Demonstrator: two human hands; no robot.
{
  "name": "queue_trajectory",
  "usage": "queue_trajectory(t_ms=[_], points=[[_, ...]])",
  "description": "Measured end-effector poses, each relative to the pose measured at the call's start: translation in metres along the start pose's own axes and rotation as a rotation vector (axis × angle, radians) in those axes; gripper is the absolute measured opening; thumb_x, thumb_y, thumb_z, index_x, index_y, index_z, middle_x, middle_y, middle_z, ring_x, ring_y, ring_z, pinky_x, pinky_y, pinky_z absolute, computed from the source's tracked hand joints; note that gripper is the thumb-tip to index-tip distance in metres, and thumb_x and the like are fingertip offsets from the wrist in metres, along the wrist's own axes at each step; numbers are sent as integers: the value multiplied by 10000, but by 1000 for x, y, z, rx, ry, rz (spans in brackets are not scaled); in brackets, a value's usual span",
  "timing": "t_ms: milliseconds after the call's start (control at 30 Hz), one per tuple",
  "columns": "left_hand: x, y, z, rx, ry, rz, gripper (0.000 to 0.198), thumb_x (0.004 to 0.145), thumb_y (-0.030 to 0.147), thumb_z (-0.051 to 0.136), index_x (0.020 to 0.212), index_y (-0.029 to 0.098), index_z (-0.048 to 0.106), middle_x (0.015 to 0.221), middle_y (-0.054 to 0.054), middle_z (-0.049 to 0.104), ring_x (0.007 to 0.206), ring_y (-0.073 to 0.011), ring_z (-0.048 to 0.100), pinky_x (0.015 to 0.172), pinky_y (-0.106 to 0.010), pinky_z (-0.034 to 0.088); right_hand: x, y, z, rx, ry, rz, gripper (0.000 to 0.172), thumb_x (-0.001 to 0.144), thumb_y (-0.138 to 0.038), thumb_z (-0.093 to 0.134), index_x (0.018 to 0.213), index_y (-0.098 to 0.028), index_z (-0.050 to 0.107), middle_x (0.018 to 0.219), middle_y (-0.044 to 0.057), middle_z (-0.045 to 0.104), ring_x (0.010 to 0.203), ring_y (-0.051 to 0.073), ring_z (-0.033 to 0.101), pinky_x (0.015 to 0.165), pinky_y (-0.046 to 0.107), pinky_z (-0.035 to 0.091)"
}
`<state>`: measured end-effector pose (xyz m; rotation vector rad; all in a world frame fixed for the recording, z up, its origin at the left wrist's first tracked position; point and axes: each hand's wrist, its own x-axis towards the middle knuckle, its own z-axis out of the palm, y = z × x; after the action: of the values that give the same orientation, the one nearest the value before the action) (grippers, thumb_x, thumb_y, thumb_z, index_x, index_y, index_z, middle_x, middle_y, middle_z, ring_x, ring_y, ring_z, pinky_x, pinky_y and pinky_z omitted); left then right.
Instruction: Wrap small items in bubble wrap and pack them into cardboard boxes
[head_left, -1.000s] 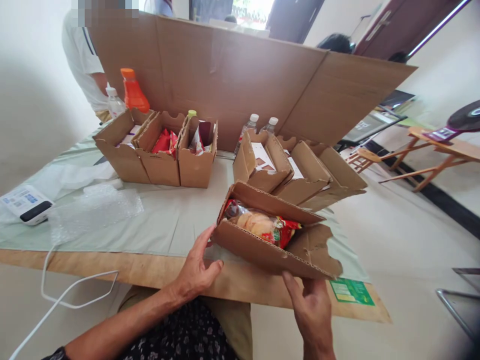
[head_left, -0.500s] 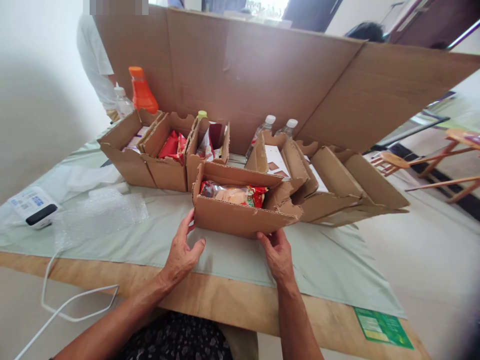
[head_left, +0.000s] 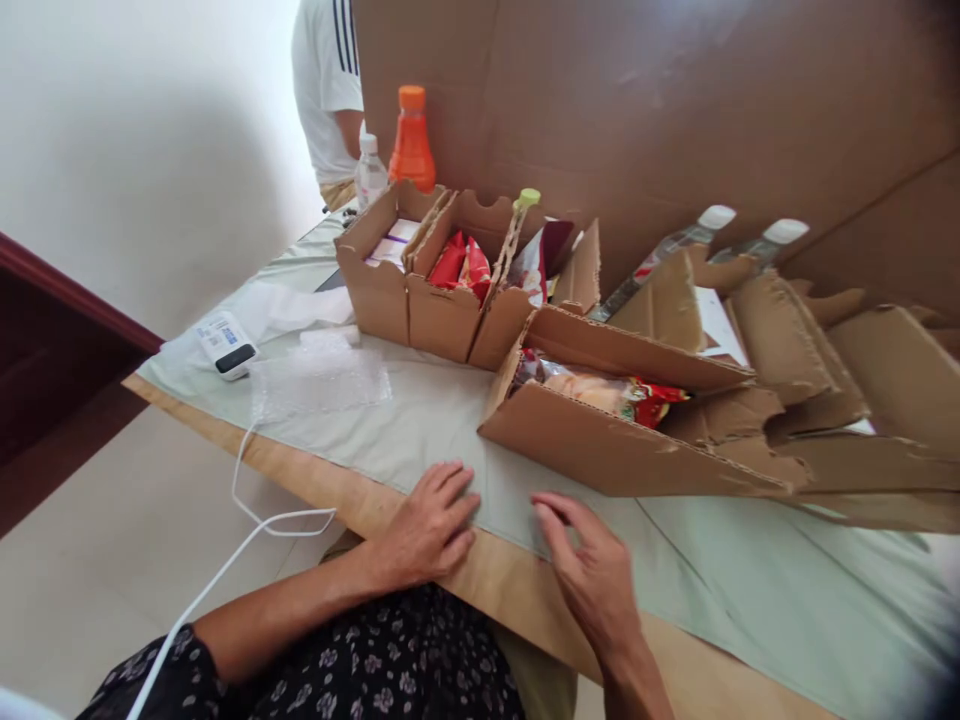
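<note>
A brown cardboard box (head_left: 600,455) with a red and yellow snack packet (head_left: 600,392) inside rests on the pale green table cover (head_left: 420,420). My left hand (head_left: 427,525) lies flat on the cover near the table's front edge, fingers stretched out, holding nothing. My right hand (head_left: 589,570) hovers just in front of the box with its fingers loosely spread, not touching it.
Three open boxes (head_left: 442,290) with packets stand behind, beside an orange bottle (head_left: 411,140) and clear bottles (head_left: 660,250). More cardboard boxes (head_left: 825,380) sit to the right. A big cardboard sheet (head_left: 675,110) walls the back. A white device (head_left: 227,345) with cable, bubble wrap (head_left: 319,375) and a standing person (head_left: 326,90) are left.
Both hands let go of the box and drew back to the table's front edge. The box now sits on the cover. The camera swung, so everything appears shifted right.
</note>
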<state>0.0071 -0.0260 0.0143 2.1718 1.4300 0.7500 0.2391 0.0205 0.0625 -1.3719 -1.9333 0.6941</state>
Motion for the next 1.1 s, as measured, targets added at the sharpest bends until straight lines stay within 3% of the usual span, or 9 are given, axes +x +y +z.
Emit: queue_trajectory(t_ms=[100,300,400,467,567,667,900,1000,1100], points=[[-3,7,-2,-3,1,67,364,874,189,630,1236,174,660,1432,-171,593,1404,-368,485,1195,-614,396,52,-53,49,12,-264,-286,264,994,-266,505,1064,-253,759,1065,56,778,997,211,713,933,332,551],[1,2,0,-126,147,91,203,834,128,622,1017,143,709,1172,-156,693,1226,-340,580,1102,-536,506,178,-123,172,-151,-561,-397,553,871,-76,545,1411,-187,589,1456,99,613,1317,272,554,1124,427,428],[-1,-1,2,-180,227,88,182,848,119,594,988,145,707,1108,-158,703,1156,-320,604,1030,-504,556,209,-135,210,-172,-588,-364,540,790,-31,551,1306,-163,643,1423,118,617,1285,275,555,1094,422,428],[-3,-2,2,-208,277,67,193,859,102,568,987,154,703,1083,-152,708,1128,-305,617,998,-492,572,210,-133,213,-181,-566,-325,392,795,-38,548,1142,-147,691,1351,132,650,1231,275,573,1051,407,438],[-6,-3,0,-234,370,79,247,856,69,558,1037,170,693,1084,-131,723,1148,-292,628,988,-477,578,186,-121,184,-175,-523,-280,202,843,-106,577,1008,-156,684,1217,112,698,1108,243,606,953,344,448],[-12,0,-5,-219,451,143,283,855,58,562,1076,187,683,1090,-117,740,1152,-287,648,958,-469,590,141,-100,127,-138,-518,-231,101,886,-199,588,946,-192,669,920,26,727,830,175,624,757,275,440],[-25,21,-16,-175,467,209,342,850,60,566,1125,229,675,1167,-111,723,1211,-292,649,987,-496,579,39,6,-19,132,-435,121,253,841,-456,627,861,-217,709,793,11,731,711,188,638,647,280,473],[-13,23,-17,-53,434,101,342,861,83,576,1157,222,675,1298,-130,659,1282,-303,592,1064,-528,530,5,56,-55,79,-272,276,311,790,-496,669,904,-213,728,789,33,740,695,206,646,645,313,498],[8,18,-11,72,310,-4,359,880,149,594,1226,216,665,1430,-145,576,1363,-334,518,1136,-575,458,-25,86,-70,-9,-10,332,402,759,-454,688,1073,-205,721,908,62,761,713,205,645,677,343,517]])
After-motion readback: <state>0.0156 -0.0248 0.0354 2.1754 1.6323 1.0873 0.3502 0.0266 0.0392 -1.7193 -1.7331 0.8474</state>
